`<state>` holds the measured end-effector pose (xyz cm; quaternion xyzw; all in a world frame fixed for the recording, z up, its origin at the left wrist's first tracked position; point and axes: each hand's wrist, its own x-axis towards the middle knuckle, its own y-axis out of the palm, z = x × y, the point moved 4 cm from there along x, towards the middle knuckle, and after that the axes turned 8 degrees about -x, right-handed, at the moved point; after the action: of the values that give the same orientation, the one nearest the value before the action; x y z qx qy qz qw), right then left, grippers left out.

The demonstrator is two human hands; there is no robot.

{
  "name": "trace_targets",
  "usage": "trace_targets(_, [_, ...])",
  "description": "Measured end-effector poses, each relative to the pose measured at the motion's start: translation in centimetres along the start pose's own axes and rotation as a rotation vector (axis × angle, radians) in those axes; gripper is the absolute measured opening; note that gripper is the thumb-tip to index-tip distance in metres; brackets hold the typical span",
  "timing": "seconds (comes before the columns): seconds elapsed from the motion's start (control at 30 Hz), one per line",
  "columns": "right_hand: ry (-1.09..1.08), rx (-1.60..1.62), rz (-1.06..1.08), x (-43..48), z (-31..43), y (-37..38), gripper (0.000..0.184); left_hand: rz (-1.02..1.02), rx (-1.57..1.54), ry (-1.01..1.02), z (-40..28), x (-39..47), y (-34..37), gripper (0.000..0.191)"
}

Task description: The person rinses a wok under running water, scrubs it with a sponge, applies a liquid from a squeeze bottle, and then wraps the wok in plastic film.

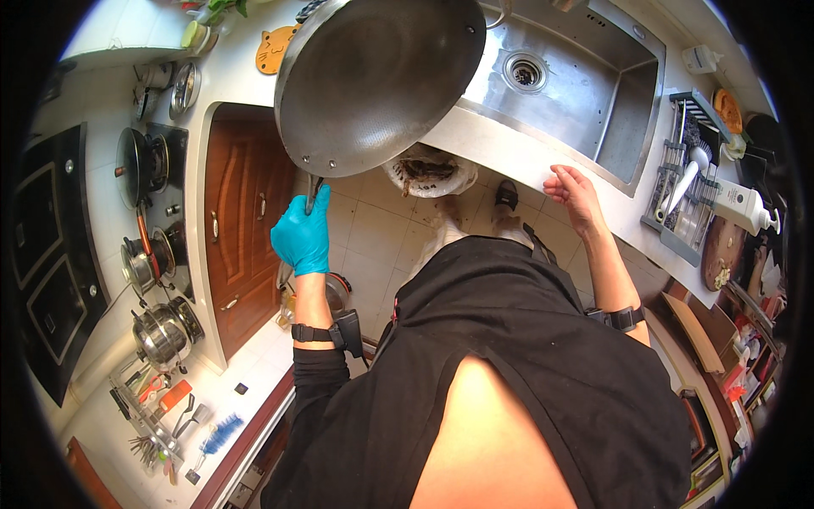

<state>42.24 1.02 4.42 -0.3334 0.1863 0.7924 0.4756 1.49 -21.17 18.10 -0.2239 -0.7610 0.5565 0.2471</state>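
My left hand (302,232), in a turquoise glove, grips the handle (312,191) of a large dark metal wok (381,83). The wok is held up over the counter's front edge, beside the steel sink (572,95), with its broad inside facing me. A small loop handle (501,14) juts from its far side. Bare and holding nothing, my right hand (575,197) hovers at the counter's edge in front of the sink, its fingers loosely curled. Below the wok, a bin lined with a white bag (439,184) holds dark waste.
To the left, a gas hob (172,210) carries pans, above brown cabinet doors (245,210). A steel pot (162,337) stands closer to me. At right are a grey dish rack (680,172), a white pump bottle (741,203) and a cutting board (722,248). A cat-shaped board (273,49) lies beyond the wok.
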Motion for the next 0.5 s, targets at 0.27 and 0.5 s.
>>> trace_targets(0.27, [-0.187, -0.149, -0.039, 2.3, 6.7, 0.6, 0.045, 0.0, 0.022, 0.072, -0.4, 2.0, -0.8, 0.05])
trace_targets(0.5, [-0.577, -0.398, -0.065, 9.7, 20.4, 3.4, 0.059, 0.008, 0.037, 0.128, 1.4, 3.4, 0.5, 0.051])
